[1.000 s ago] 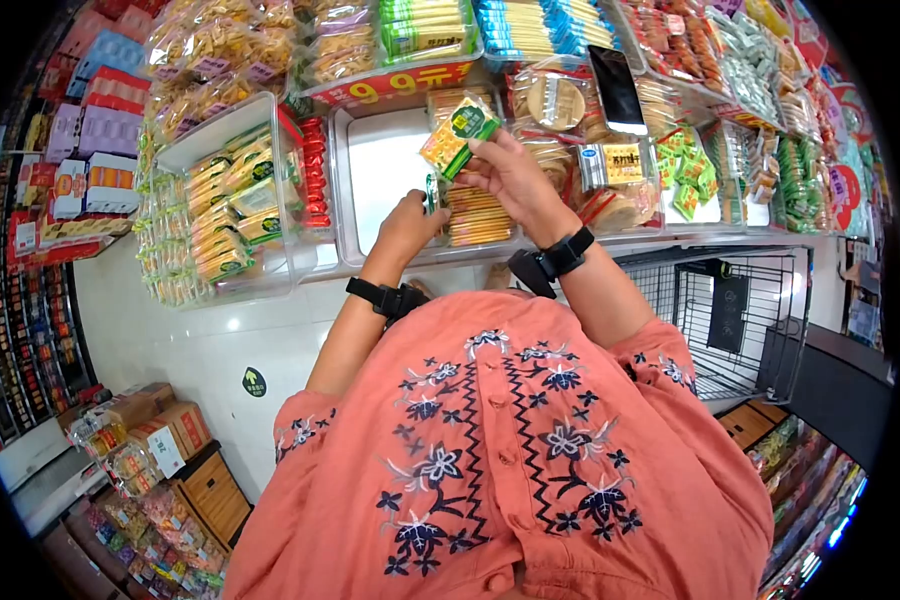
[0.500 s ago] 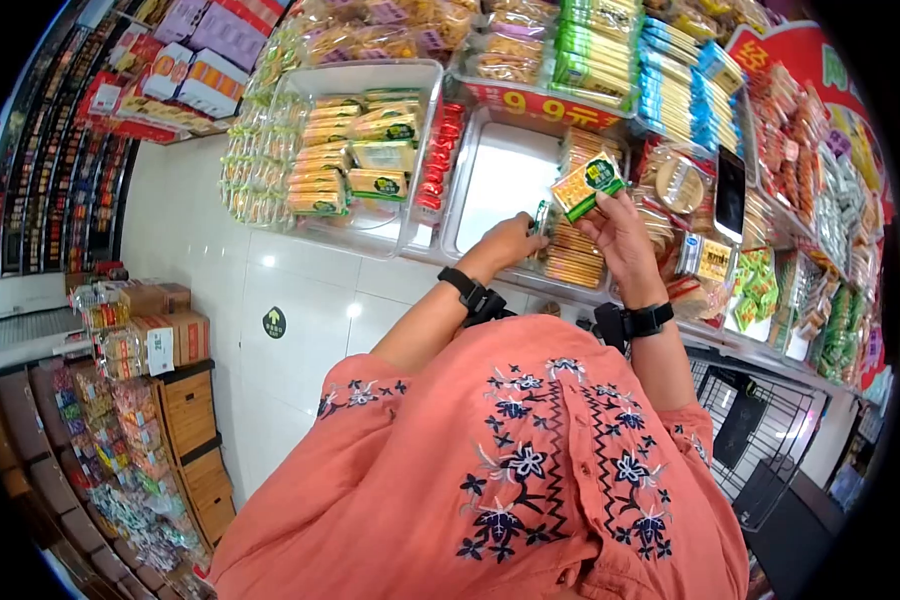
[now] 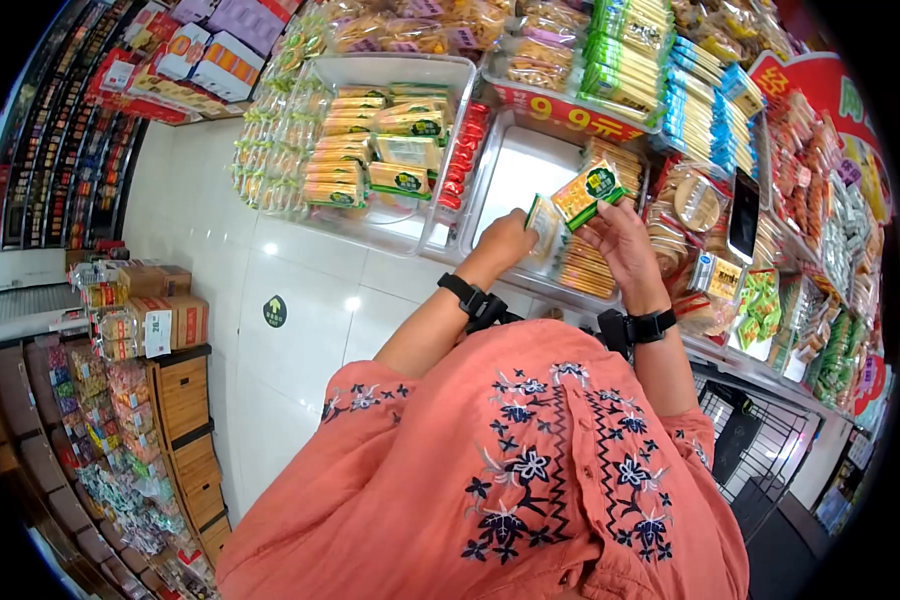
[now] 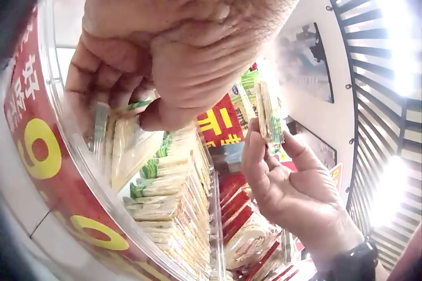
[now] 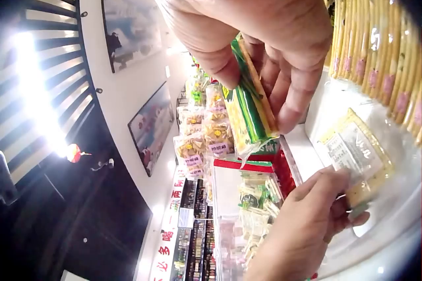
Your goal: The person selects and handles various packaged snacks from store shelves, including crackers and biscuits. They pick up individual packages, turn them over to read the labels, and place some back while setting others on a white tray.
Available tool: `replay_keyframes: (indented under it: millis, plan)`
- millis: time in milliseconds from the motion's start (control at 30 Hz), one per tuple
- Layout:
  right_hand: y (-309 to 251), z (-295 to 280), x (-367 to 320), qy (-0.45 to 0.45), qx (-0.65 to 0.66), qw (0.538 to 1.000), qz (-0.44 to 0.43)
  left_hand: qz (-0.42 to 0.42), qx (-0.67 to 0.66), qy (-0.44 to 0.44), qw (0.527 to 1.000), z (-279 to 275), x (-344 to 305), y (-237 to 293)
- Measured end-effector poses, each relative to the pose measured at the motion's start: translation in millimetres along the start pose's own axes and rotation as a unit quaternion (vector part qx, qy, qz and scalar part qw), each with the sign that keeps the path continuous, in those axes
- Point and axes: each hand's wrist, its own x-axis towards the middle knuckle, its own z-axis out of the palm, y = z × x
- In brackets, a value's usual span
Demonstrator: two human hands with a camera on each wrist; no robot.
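Note:
My right hand (image 3: 620, 245) pinches a green and yellow cracker packet (image 3: 589, 192) above the bin; the right wrist view shows the packet (image 5: 254, 106) between thumb and fingers. To its left, my left hand (image 3: 505, 246) grips a second, clear-wrapped packet (image 3: 544, 228) by its edge. In the right wrist view that packet (image 5: 359, 156) tilts with its printed label showing, held by the left hand (image 5: 300, 228). Below and beside both hands lies a row of stacked crackers (image 3: 586, 268) in the clear bin (image 3: 475, 190). The left wrist view shows the same row (image 4: 168, 208) under the left hand (image 4: 165, 44).
Left of the bin stands a clear tub (image 3: 395, 235) of similar packets, with red packets (image 3: 463, 155) between. A phone (image 3: 743, 215) lies on goods at the right. A wire cart (image 3: 760, 425) stands below the display, and cartons (image 3: 170, 325) sit on the left.
The left hand has lifted its packet up from beside the cracker row, bringing it close to the right hand's packet. The right hand keeps its packet. The head view has swung left.

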Motion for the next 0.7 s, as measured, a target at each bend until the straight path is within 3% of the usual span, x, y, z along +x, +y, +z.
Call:
replay_keyframes:
  millis: [233,700]
  plan:
    - [3.7,6.6,-0.1,-0.017,0.002,1.0,0.008,-0.049,-0.227,-0.001,0.973,-18.0,-9.8,-0.2]
    - [10.4,28.7,-8.2,-0.04,-0.016,0.999,0.02,-0.001,-0.356,0.051,0.933,-39.3,-38.9,7.9]
